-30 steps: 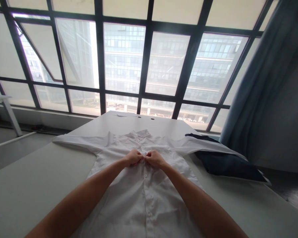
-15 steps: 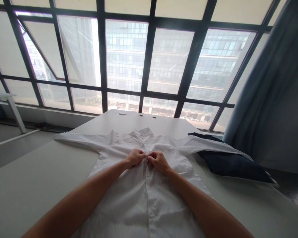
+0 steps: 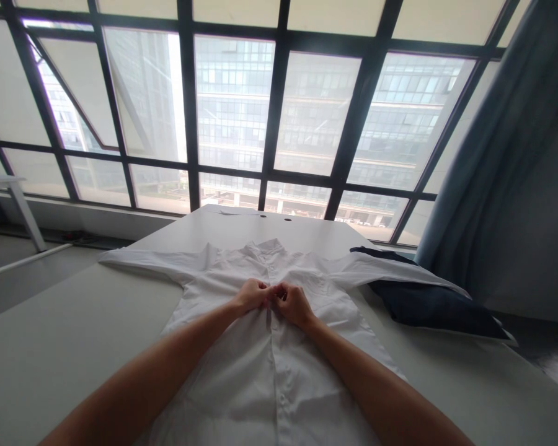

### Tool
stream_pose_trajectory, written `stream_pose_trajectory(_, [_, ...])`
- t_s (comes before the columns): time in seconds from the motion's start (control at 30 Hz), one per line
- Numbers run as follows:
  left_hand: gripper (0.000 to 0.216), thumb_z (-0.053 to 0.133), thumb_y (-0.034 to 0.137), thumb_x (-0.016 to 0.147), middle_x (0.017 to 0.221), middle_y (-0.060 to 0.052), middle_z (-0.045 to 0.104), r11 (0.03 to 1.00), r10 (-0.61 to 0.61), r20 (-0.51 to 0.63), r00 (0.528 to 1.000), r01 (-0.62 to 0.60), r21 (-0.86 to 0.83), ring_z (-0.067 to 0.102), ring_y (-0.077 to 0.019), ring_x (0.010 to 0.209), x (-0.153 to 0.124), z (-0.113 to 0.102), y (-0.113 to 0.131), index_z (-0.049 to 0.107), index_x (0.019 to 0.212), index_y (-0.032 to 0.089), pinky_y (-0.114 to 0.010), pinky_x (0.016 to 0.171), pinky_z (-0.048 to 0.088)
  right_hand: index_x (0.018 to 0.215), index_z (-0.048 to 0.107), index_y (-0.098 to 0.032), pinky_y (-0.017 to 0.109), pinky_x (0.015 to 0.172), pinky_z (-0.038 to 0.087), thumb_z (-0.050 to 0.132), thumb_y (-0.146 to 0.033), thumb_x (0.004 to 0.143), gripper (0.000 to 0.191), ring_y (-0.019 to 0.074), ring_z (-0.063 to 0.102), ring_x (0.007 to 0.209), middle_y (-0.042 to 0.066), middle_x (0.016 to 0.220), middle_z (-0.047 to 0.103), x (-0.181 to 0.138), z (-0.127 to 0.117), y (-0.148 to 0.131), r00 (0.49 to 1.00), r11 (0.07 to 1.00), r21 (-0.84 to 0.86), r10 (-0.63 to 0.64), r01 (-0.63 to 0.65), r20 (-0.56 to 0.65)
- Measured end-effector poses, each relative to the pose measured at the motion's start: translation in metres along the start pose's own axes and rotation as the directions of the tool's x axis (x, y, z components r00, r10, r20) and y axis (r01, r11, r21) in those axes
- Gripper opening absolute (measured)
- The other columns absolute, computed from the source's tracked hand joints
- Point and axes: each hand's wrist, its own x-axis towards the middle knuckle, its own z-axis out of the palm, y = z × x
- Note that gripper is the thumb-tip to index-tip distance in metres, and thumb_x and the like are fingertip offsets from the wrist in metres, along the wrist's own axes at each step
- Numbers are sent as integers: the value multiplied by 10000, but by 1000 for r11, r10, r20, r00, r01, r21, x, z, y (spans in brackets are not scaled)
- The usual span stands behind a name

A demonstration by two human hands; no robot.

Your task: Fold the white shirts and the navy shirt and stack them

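Note:
A white long-sleeved shirt lies front side up, its collar toward the window and both sleeves spread outward. My left hand pinches the shirt's front placket at chest height. Meeting it from the other side, my right hand is closed on the same spot, fingertips touching those of the left. The bit of cloth or button between the fingertips is hidden. Below the hands, the button line runs down the middle, with a few small buttons showing near the bottom.
The shirt rests on a white table. Dark navy folded cloth lies at the right, partly under the right sleeve. Beyond the table stand large framed windows, with a blue-grey curtain on the right. Another white table is at far left.
My fingertips have come closer together, the right fingers curling over the left at the placket. The view has shifted very slightly.

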Motion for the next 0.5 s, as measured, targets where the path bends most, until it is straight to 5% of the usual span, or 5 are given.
stream_pose_trajectory(0.2, [342,659,431,727,421,65,421,998,-30,-48,998,27,-65,317,-65,427,6,2,-7,581,554,147,-216,450,238,767,707,-156,234,573,453,608,-345,786,214,148,606,604,35,681,702,1,0,1,1000,995,99,-6,5,12])
stream_pose_trajectory(0.5, [152,626,282,724,484,69,463,995,30,-36,999,-34,-93,386,-79,452,11,1,-15,581,666,149,-203,458,293,668,619,-161,210,473,409,544,-309,796,210,112,533,476,-2,534,614,9,3,7,979,951,238,181,-199,95])
